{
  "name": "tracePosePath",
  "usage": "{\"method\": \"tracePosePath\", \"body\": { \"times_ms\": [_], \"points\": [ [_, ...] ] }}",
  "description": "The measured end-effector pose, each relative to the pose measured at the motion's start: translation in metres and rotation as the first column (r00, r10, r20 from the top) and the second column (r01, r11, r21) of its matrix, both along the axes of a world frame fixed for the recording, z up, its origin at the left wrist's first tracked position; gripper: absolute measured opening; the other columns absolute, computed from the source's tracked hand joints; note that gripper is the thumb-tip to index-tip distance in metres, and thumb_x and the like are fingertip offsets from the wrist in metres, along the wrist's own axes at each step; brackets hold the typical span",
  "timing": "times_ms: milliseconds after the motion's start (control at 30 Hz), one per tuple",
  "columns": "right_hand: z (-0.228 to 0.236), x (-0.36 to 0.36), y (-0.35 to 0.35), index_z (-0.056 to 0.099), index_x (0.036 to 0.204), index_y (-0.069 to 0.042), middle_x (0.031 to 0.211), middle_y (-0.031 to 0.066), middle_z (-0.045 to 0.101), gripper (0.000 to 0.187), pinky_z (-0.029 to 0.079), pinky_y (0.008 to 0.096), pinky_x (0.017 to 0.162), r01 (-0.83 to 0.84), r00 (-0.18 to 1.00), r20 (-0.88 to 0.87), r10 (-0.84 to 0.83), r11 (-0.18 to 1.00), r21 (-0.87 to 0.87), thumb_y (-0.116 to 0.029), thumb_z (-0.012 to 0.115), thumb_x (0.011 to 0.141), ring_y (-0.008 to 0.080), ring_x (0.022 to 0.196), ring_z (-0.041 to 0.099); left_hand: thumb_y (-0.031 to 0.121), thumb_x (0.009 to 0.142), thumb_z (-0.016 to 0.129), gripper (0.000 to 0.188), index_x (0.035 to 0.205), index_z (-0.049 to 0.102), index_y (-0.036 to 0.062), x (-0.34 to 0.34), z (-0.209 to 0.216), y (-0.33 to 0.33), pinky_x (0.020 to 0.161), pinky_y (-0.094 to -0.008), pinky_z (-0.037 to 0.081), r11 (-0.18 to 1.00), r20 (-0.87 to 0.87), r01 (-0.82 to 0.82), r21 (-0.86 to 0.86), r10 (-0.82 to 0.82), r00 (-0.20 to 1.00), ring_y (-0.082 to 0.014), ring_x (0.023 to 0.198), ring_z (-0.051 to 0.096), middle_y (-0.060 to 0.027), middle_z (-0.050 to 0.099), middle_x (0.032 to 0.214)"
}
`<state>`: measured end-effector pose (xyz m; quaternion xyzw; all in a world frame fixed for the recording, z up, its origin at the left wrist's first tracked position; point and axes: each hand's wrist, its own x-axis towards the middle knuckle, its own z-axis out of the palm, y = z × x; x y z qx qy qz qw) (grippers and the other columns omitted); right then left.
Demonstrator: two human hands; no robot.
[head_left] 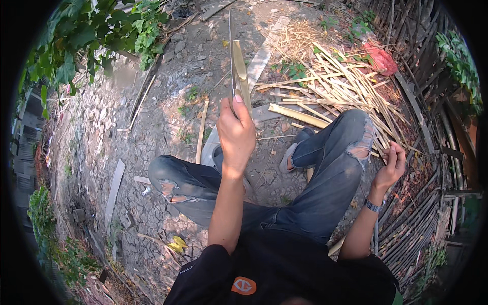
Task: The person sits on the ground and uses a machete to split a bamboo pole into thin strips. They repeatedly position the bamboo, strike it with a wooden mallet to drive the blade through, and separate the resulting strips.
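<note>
My left hand is raised in front of me above the bent legs, its fingers closed and the thumb pressed on a long, narrow knife blade. The blade points away from me, nearly edge-on. Right beside it stands a split piece of bamboo, pale yellow-green; its lower end passes behind my hand, and I cannot tell whether the fingers also grip it. Out past my right knee is my right hand, fingers curled in toward the thumb. Whatever it may hold does not show.
A heap of split bamboo strips spreads beyond my right knee, near a red bag. Flat boards lie on the cracked soil. Stacked thin poles line the right side. Leafy plants hang at the upper left.
</note>
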<state>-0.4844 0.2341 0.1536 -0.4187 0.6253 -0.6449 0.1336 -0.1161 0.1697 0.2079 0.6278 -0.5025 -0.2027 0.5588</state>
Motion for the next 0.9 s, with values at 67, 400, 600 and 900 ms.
{"method": "tracePosePath", "body": {
  "times_ms": [67,400,600,900],
  "points": [
    [-0.042,-0.043,0.019,0.069,0.106,0.002,0.104,0.0089,0.069,0.025,0.049,0.0294,0.079,0.192,0.975,-0.131,-0.18,0.978,0.081,-0.019,0.056,0.102,0.0153,0.091,0.063,0.026,0.109,0.042,0.035,0.099,0.057,-0.0042,-0.001,-0.004,0.002,0.062,-0.0474,0.044,1.0,0.015,-0.015,-0.011,0.015,1.0,-0.038,0.064,0.059,-0.0219,0.06,0.073],
    [-0.354,-0.003,0.182,0.054,0.14,-0.002,0.118,0.0241,0.069,0.076,0.051,0.0456,0.097,0.23,0.846,-0.264,0.463,0.13,0.964,-0.045,0.077,0.082,0.0406,0.113,0.066,0.03,0.109,0.039,0.04,0.101,0.055,-0.0055,-0.013,0.007,0.003,0.062,-0.0481,0.045,0.994,0.058,-0.097,0.044,0.095,0.994,-0.0368,0.061,0.059,-0.0206,0.058,0.067],
    [-0.346,0.049,0.178,0.053,0.138,-0.001,0.112,0.0234,0.069,0.07,0.052,0.0459,0.091,0.085,0.919,-0.114,0.378,0.092,0.992,-0.038,0.077,0.083,0.0389,0.106,0.067,0.03,0.11,0.039,0.04,0.102,0.054,-0.0056,-0.009,-0.004,-0.001,0.062,-0.049,0.044,0.995,0.02,-0.091,0.049,0.09,0.996,-0.0376,0.062,0.06,-0.0218,0.059,0.069],
    [-0.318,0.041,0.191,0.055,0.132,0.0,0.106,0.0208,0.069,0.058,0.053,0.0434,0.084,-0.028,0.909,-0.106,0.404,0.312,0.95,-0.026,0.077,0.085,0.0335,0.095,0.068,0.032,0.11,0.04,0.038,0.107,0.057,-0.0021,-0.007,-0.013,0.0,0.05,-0.031,0.039,0.996,0.002,-0.081,-0.029,0.081,0.997,-0.0109,0.052,0.048,-0.0035,0.05,0.061]
  ]
}}
